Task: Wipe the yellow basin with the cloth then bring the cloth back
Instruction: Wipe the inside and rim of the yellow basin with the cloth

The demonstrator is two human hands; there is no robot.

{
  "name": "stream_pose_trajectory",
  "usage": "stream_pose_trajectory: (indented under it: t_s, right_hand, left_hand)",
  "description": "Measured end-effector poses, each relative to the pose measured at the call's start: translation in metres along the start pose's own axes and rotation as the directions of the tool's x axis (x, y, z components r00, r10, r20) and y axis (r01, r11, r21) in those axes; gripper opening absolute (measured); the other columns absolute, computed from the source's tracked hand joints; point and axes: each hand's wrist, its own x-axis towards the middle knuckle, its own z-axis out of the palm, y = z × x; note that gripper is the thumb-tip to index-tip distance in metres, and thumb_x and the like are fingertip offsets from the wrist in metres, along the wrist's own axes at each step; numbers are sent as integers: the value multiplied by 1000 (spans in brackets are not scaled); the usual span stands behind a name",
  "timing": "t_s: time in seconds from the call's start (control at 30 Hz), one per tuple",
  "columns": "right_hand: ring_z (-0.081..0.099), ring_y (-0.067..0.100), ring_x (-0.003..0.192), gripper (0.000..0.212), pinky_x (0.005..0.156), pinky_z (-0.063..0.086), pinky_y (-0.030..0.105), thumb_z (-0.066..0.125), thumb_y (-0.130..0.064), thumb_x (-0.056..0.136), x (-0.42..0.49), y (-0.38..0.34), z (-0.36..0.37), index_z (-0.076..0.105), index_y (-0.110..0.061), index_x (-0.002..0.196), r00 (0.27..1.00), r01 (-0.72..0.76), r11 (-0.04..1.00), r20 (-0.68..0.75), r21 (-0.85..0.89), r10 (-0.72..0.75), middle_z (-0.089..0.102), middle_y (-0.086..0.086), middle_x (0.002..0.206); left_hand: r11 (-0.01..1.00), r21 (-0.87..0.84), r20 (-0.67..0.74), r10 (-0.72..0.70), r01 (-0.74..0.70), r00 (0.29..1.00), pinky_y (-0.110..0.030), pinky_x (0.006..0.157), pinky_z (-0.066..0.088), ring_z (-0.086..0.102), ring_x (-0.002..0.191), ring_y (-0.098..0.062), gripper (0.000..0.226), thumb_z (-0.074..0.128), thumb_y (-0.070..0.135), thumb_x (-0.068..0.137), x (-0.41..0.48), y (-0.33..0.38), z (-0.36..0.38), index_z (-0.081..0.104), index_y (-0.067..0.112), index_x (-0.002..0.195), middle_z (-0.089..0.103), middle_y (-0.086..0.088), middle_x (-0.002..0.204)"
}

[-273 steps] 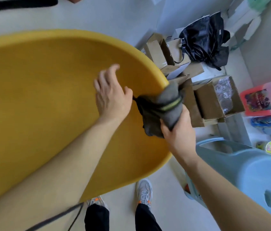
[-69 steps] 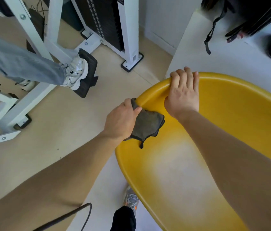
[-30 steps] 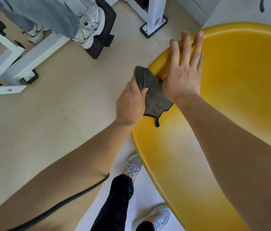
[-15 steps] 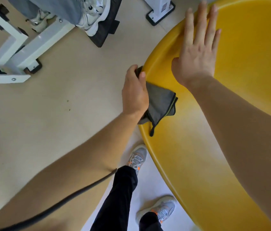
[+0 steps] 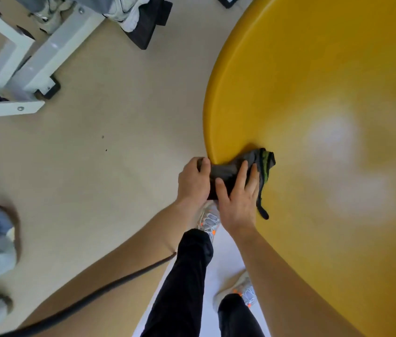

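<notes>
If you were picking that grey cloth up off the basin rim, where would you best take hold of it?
Probably the bunched part of the cloth draped over the yellow basin rim, pinched from above; the thin tail hanging on the right looks too slight.

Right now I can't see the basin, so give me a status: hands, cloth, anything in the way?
Left hand gripping cloth at basin rim. Right hand flat on cloth. Nothing blocking.
</notes>
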Motion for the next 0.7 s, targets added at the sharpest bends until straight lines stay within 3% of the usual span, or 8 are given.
stream_pose_trajectory:
  t_s: [0.13, 0.27, 0.37, 0.47, 0.57, 0.7]
  right_hand:
    - [4, 18, 154, 123, 123, 16, 38, 68, -70, 74, 6, -30, -17, -3, -17, 159, 999, 38, 978, -41, 207, -30, 7, 1, 167]
    - [8, 17, 153, 132, 118, 31, 38, 77, -66, 67, 32, -80, -30, -2, -12, 159, 993, 63, 928, -119, 366, -21, 6, 5, 167]
    - [8, 21, 153, 121, 118, 27, 36, 77, -51, 78, 48, -104, -34, -3, -7, 158, 972, 119, 884, -233, 452, -11, 6, 11, 167]
    - [4, 33, 153, 116, 122, 15, 49, 54, -64, 79, 54, -112, -21, -5, 0, 156, 952, 102, 941, -306, 324, 2, 3, 22, 165]
    - [-3, 37, 153, 107, 121, 12, 57, 50, -59, 85, 59, -105, -1, -5, -2, 157, 960, -88, 980, -246, 179, 131, -5, 22, 165]
    - [12, 39, 151, 77, 118, 26, 57, 52, -38, 99, 59, -79, 19, 12, -5, 156, 927, -26, 996, -374, -83, -7, 10, 24, 164]
  left_hand:
    - [989, -142, -107, 24, -39, 994, -45, 89, 54, 64, 100, -25, 33, 45, 31, 101, 12, 32, -25, 70, 12, 111, 70, -7, 107]
    - [942, -263, -231, 149, -209, 961, -48, 90, 55, 67, 98, -21, 32, 51, 37, 92, 19, 63, -54, 71, 15, 104, 72, -4, 102]
    - [908, -349, -163, 184, -231, 969, -41, 88, 56, 66, 101, -19, 19, 53, 31, 93, 34, 92, -65, 68, 20, 98, 70, -1, 103]
    - [978, -37, -39, 206, -207, 978, -38, 82, 49, 61, 94, -18, 42, 43, 56, 94, 44, 109, -59, 54, 18, 110, 63, 4, 101]
    - [883, 384, 108, 248, -271, 963, -39, 81, 46, 58, 90, -23, 62, 35, 69, 94, 45, 98, -48, 44, 18, 128, 59, 0, 105]
    - [832, 520, 122, 155, -196, 980, -43, 86, 48, 59, 93, -27, 67, 25, 72, 95, 43, 68, -37, 53, 20, 128, 64, -6, 106]
